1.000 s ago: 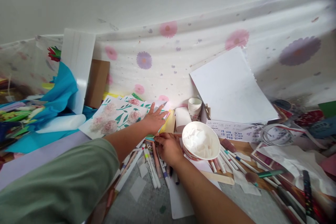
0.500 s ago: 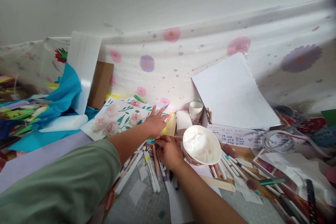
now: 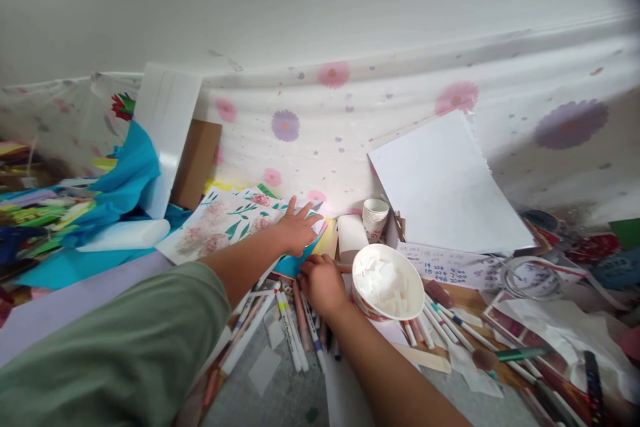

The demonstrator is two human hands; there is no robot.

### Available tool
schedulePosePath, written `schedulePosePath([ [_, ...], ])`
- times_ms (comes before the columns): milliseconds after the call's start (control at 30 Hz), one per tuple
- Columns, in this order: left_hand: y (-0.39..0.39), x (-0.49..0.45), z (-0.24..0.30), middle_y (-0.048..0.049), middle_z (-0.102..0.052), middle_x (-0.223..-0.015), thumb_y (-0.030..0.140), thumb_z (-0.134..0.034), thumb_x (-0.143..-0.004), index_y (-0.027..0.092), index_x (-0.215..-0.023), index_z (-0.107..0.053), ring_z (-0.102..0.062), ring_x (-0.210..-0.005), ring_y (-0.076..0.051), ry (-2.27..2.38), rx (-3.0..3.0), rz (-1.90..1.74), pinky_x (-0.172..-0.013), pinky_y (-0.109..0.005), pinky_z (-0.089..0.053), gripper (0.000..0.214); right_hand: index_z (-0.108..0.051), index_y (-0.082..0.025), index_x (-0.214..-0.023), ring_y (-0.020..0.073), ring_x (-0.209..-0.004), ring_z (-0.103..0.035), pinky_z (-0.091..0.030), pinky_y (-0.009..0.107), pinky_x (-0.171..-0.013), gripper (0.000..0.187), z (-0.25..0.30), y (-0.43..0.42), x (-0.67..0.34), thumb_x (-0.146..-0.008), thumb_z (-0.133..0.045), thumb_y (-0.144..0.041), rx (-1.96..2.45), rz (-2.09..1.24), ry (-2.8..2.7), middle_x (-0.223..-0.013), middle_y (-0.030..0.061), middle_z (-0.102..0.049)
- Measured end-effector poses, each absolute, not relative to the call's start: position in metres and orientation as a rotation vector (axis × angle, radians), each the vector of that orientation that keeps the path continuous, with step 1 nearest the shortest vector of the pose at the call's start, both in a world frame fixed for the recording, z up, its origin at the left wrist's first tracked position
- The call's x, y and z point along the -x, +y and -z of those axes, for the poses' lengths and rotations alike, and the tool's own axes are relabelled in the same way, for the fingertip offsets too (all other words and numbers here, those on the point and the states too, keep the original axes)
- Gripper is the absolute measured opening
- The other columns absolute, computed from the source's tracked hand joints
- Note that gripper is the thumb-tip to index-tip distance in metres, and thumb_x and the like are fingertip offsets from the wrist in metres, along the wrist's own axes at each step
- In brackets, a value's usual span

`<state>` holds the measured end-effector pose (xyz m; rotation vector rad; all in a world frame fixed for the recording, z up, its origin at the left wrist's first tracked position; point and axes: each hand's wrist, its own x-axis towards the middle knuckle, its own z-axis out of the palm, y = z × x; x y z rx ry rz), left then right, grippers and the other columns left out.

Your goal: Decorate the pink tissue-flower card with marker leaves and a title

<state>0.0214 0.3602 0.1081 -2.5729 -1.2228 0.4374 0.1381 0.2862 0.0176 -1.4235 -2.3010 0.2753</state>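
My left hand (image 3: 297, 229) lies flat with fingers spread on a stack of floral-printed sheets (image 3: 220, 225), pressing it down. Just below it my right hand (image 3: 321, 282) is curled, its fingers pinching the edge of a blue sheet (image 3: 293, 263) that sticks out from under the stack. Several marker pens (image 3: 290, 323) lie scattered under and around my right wrist. A white paper bowl (image 3: 387, 281) filled with white scraps sits right beside my right hand.
A stack of paper cups (image 3: 375, 217) and a white roll (image 3: 352, 235) stand behind the bowl. A large white sheet (image 3: 443, 183) leans against the flowered plastic backdrop (image 3: 320, 113). Blue paper (image 3: 120, 177) and a white board (image 3: 165, 127) pile at the left; clutter fills the right.
The right hand has drawn the blue sheet further out from under the stack, so more blue shows. The left hand stays pressed on the floral sheets. The view has shifted slightly.
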Motion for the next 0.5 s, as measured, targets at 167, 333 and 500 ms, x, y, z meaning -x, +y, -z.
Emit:
schedulePosePath([
  [167,0.358,-0.013,-0.114,-0.008,-0.03,-0.158,0.031,-0.069,-0.089,0.021,-0.128,-0.059,-0.018,-0.147,-0.037,-1.234,2.576,-0.362,-0.117,-0.067,-0.013,0.042,-0.062,-0.016,-0.12,0.0241,-0.107,-0.064,-0.054,0.046,-0.091,0.03,-0.029,0.304,-0.131,-0.096,-0.062,-0.034,1.485,-0.217,-2.447,-0.124,0.0091,-0.064],
  [333,0.357,-0.012,-0.115,-0.0085,-0.032,-0.157,0.031,-0.069,-0.09,0.021,-0.129,-0.058,-0.022,-0.146,-0.037,-1.228,2.55,-0.342,-0.117,-0.066,-0.016,0.042,-0.062,-0.017,-0.121,0.0233,-0.105,-0.065,-0.055,0.045,-0.089,0.03,-0.039,0.303,-0.129,-0.096,-0.061,-0.034,1.498,-0.175,-2.535,-0.123,0.009,-0.064],
  [500,0.355,-0.012,-0.116,-0.0084,-0.029,-0.158,0.031,-0.069,-0.089,0.021,-0.13,-0.057,-0.019,-0.147,-0.038,-1.201,2.537,-0.265,-0.117,-0.067,-0.014,0.044,-0.061,-0.015,-0.121,0.023,-0.104,-0.065,-0.056,0.044,-0.088,0.03,-0.034,0.296,-0.117,-0.096,-0.062,-0.032,1.546,-0.135,-2.533,-0.122,0.0097,-0.064],
])
